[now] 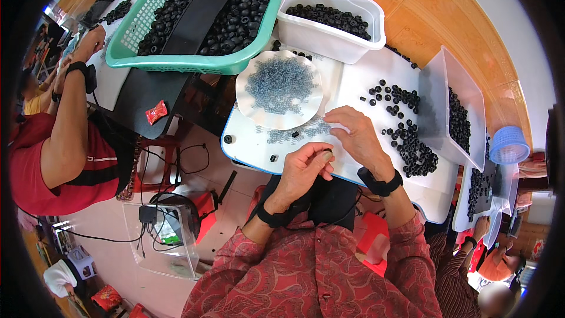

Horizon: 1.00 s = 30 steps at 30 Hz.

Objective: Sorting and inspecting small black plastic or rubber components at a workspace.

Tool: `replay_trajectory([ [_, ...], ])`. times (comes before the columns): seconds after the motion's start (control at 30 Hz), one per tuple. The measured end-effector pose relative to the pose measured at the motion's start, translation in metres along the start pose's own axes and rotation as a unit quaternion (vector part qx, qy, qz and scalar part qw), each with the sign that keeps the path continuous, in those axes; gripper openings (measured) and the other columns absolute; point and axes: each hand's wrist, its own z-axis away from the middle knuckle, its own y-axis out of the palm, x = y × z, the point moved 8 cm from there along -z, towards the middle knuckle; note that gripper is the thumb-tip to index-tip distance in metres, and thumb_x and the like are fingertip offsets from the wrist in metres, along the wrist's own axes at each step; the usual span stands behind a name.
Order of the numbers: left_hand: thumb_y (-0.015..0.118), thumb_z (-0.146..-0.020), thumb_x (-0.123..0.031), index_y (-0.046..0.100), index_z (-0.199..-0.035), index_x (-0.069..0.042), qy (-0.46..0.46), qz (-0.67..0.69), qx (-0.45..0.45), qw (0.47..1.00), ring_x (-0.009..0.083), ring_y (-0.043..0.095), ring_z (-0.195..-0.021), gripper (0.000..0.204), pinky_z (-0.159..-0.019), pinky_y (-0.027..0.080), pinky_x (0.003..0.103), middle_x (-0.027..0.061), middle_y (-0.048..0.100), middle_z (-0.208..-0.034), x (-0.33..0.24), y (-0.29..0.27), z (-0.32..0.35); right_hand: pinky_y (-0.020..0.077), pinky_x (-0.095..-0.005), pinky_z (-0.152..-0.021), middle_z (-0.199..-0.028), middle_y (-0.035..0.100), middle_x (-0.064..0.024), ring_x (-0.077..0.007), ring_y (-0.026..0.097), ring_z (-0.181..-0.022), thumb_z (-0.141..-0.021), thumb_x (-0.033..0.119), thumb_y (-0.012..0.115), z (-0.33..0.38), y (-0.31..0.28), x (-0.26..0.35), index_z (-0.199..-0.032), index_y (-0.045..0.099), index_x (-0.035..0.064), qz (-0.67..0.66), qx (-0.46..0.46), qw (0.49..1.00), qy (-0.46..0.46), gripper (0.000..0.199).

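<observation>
My left hand is closed at the near edge of the white table, pinching a small black ring between thumb and fingers. My right hand rests palm down on the table just beyond it, fingertips touching loose clear rings. A white scalloped plate piled with small clear rings lies beyond both hands. To the right of my right hand, several black rubber rings are scattered on the table. Both wrists wear black bands.
A green basket of black rings with a black tray, a white tub and a tipped clear bin ring the table. Another person in red works at left; a third sits at lower right. A red wrapper lies on a dark stool.
</observation>
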Motion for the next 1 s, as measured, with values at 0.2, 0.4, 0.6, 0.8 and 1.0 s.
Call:
replay_trajectory([
  [0.2,0.055,-0.1,-0.007,0.06,-0.119,0.005,-0.004,-0.031,0.017,0.999,0.0132,0.066,-0.077,0.023,-0.065,0.058,0.026,0.0116,0.068,-0.1,0.001,0.005,0.006,0.0535,-0.0335,-0.072,-0.095,0.064,-0.0146,-0.0265,0.067,-0.082,-0.082,-0.004,0.066,0.016,-0.018,-0.024,-0.1,0.069,-0.0005,0.009,-0.064,0.99,0.124,0.018],
  [0.4,0.054,-0.1,-0.007,0.059,-0.12,0.005,-0.003,-0.045,0.031,0.998,0.0132,0.066,-0.078,0.023,-0.065,0.058,0.025,0.0118,0.068,-0.1,-0.002,0.01,0.005,0.0507,-0.0317,-0.069,-0.092,0.061,-0.0104,-0.0226,0.062,-0.079,-0.082,0.001,0.071,0.015,-0.008,-0.025,-0.102,0.071,0.0029,0.057,-0.045,0.993,0.089,0.02],
  [0.6,0.054,-0.101,-0.007,0.059,-0.119,0.004,-0.006,-0.053,0.045,0.998,0.0128,0.066,-0.078,0.022,-0.065,0.058,0.025,0.0113,0.068,-0.099,0.004,0.008,0.006,0.0488,-0.0402,-0.076,-0.098,0.056,-0.012,-0.0305,0.059,-0.09,-0.077,0.01,0.075,0.011,0.004,-0.001,-0.095,0.073,0.0052,0.166,-0.001,0.985,0.056,0.018],
  [0.8,0.057,-0.099,-0.008,0.061,-0.116,0.003,-0.007,-0.075,0.061,0.995,0.0106,0.067,-0.076,0.021,-0.065,0.056,0.023,0.0087,0.069,-0.093,0.004,0.01,0.007,0.05,-0.0418,-0.07,-0.092,0.058,-0.0124,-0.0326,0.061,-0.081,-0.077,0.004,0.072,0.012,0.006,-0.01,-0.085,0.069,0.003,0.112,-0.04,0.991,0.063,0.008],
  [1.0,0.061,-0.097,-0.009,0.065,-0.11,0.003,-0.011,-0.136,0.085,0.987,0.0084,0.066,-0.073,0.018,-0.066,0.055,0.022,0.006,0.069,-0.086,-0.001,0.017,0.009,0.0509,-0.0416,-0.067,-0.091,0.06,-0.0139,-0.0342,0.062,-0.077,-0.079,-0.001,0.066,0.014,0.004,-0.013,-0.087,0.067,0.0011,0.094,-0.054,0.991,0.078,0.008],
])
